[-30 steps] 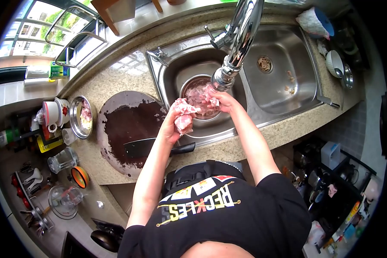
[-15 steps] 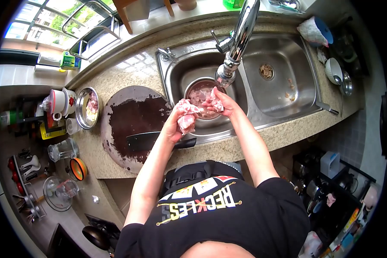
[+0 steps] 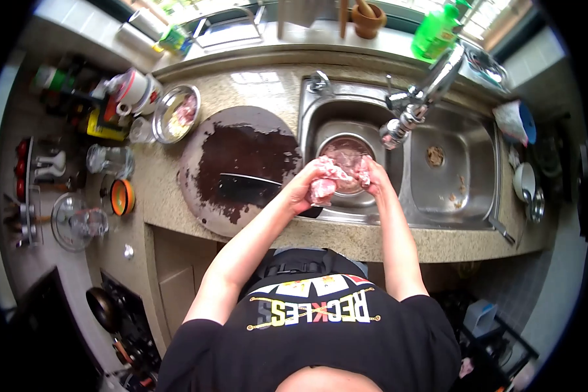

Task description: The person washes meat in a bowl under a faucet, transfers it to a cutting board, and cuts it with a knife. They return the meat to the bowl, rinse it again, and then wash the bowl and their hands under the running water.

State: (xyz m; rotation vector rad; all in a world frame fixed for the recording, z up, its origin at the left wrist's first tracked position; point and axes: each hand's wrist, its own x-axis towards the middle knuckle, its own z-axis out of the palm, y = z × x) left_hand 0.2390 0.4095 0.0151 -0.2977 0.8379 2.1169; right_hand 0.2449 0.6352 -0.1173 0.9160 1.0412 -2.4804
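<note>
My left hand (image 3: 299,195) is closed around pieces of pale pink raw meat (image 3: 323,188) at the near left rim of a round metal bowl (image 3: 326,140). Just across the bowl, my right hand (image 3: 376,179) grips a smaller piece of raw meat (image 3: 364,172). The bowl stands in the left sink basin (image 3: 320,121) and holds cloudy pinkish water with more meat in it. To the left, a cleaver (image 3: 249,187) lies on a dark round chopping board (image 3: 199,193), its handle partly hidden behind my left hand.
A chrome faucet (image 3: 411,116) hangs over the sink divider. Food scraps lie in the right basin (image 3: 451,130). A metal bowl (image 3: 163,134) with meat stands behind the board at left. Green soap bottles (image 3: 432,36) are on the sill; a white bowl (image 3: 524,181) sits far right.
The camera view has shifted, so the sink and board appear farther right. My right hand has come nearer to my left, and both still hold meat over the bowl.
</note>
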